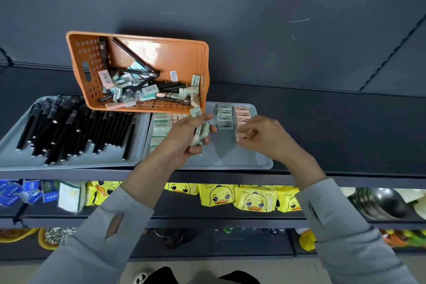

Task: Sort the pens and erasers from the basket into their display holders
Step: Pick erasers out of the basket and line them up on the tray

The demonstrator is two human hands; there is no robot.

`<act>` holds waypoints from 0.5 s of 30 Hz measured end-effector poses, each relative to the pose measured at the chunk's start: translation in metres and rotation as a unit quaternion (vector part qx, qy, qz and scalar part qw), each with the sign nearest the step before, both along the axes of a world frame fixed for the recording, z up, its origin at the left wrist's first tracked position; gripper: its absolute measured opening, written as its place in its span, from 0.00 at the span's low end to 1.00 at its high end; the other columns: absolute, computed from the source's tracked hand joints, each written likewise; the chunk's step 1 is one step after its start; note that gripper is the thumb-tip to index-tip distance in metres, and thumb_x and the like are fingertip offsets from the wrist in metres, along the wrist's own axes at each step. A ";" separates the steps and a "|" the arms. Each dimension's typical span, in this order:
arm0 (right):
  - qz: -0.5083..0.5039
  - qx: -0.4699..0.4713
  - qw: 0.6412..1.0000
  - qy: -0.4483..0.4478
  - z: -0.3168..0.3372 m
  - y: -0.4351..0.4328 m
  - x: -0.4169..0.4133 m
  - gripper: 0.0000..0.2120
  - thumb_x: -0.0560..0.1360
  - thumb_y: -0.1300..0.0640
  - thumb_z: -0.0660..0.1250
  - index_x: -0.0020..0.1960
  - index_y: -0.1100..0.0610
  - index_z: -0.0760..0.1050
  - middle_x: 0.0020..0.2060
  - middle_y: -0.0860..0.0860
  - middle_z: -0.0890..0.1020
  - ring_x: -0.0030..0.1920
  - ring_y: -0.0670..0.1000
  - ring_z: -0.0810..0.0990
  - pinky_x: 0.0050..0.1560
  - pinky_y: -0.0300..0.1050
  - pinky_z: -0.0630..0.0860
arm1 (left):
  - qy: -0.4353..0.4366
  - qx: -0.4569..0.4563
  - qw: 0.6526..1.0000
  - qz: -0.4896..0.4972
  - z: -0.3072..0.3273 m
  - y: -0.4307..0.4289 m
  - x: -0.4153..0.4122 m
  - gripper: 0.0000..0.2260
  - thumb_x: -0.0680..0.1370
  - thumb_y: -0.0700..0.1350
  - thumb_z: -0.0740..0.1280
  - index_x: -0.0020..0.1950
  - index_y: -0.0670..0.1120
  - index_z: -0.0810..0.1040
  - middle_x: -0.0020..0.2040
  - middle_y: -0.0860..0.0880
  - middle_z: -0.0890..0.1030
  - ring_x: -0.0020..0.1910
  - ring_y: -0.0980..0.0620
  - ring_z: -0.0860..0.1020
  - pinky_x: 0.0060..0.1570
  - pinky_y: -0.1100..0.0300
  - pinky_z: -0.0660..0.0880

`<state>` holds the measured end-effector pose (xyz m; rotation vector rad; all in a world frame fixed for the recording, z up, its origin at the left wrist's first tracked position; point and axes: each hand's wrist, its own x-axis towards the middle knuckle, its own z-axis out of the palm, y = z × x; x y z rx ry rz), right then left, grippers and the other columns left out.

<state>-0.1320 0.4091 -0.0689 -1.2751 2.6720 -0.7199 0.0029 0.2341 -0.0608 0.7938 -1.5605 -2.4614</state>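
Orange basket (pixel 179 57) sits tipped at the back of the top shelf, its low edge overhanging both trays. Mixed pens (pixel 136 57) and erasers are left inside.

Right grip (pixel 265 138) pinches one pink eraser (pixel 243 135) at the near end of the pink column (pixel 243 114) in the eraser tray (pixel 230 157). Left grip (pixel 184 138) is curled round a small stack of green and pale erasers (pixel 199 137).

Step in hand looks like seating the pink one. Lay it flat, butt it against the last pink one, and keep it square to the white column (pixel 224 115) beside it. Then feed from the left stack by colour.

Blocker: the left hand partly covers the green rows (pixel 161 127). The basket edge hangs over the tray's back rows, so spill is likely if it gets bumped.

Pen tray (pixel 103 160) on the left holds many black pens. Duck packets (pixel 253 200) on the shelf below are irrelevant.
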 end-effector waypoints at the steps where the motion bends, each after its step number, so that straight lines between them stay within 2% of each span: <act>1: 0.005 0.027 1.000 0.000 0.001 0.002 -0.004 0.11 0.71 0.59 0.74 0.53 0.54 0.84 0.51 0.51 0.81 0.52 0.52 0.79 0.54 0.45 0.75 | -0.002 -0.011 1.000 -0.004 0.000 0.001 0.000 0.08 0.81 0.44 0.62 0.57 0.44 0.77 0.39 0.45 0.81 0.29 0.51 0.71 0.19 0.67 0.55; 3: 0.006 0.053 0.999 0.011 0.006 0.005 -0.008 0.14 0.72 0.62 0.71 0.57 0.53 0.83 0.52 0.49 0.82 0.49 0.49 0.79 0.51 0.42 0.73 | -0.009 -0.033 0.999 -0.012 -0.001 0.004 0.001 0.08 0.82 0.44 0.61 0.57 0.44 0.77 0.40 0.45 0.81 0.28 0.51 0.71 0.20 0.67 0.55; 5: 0.002 0.058 0.998 0.022 0.011 0.008 -0.007 0.13 0.73 0.60 0.73 0.57 0.52 0.83 0.50 0.48 0.82 0.43 0.45 0.76 0.47 0.40 0.69 | -0.015 -0.051 0.998 -0.018 -0.003 0.006 0.002 0.08 0.82 0.44 0.60 0.56 0.43 0.77 0.40 0.44 0.82 0.28 0.51 0.71 0.19 0.67 0.55; 10: 0.026 0.074 0.995 -0.057 0.017 0.029 0.005 0.09 0.70 0.56 0.75 0.48 0.46 0.84 0.42 0.45 0.84 0.41 0.42 0.79 0.42 0.35 0.74 | -0.032 -0.085 0.995 -0.032 -0.006 0.015 -0.001 0.09 0.82 0.44 0.61 0.56 0.42 0.77 0.39 0.45 0.80 0.27 0.53 0.71 0.19 0.68 0.55; 14: 0.017 0.052 0.998 0.015 0.004 0.031 0.013 0.06 0.69 0.60 0.76 0.45 0.51 0.84 0.42 0.46 0.80 0.39 0.45 0.77 0.46 0.45 0.77 | -0.029 -0.110 0.992 -0.059 -0.006 0.028 -0.003 0.10 0.82 0.45 0.61 0.59 0.42 0.77 0.39 0.46 0.80 0.26 0.54 0.70 0.19 0.67 0.55; 15: 0.012 0.036 0.999 0.030 0.003 0.031 0.013 0.06 0.69 0.59 0.76 0.44 0.51 0.84 0.41 0.46 0.79 0.39 0.45 0.77 0.46 0.45 0.77 | -0.027 -0.122 0.990 -0.068 -0.006 0.031 -0.003 0.10 0.82 0.45 0.61 0.59 0.43 0.77 0.39 0.46 0.80 0.27 0.53 0.70 0.19 0.67 0.55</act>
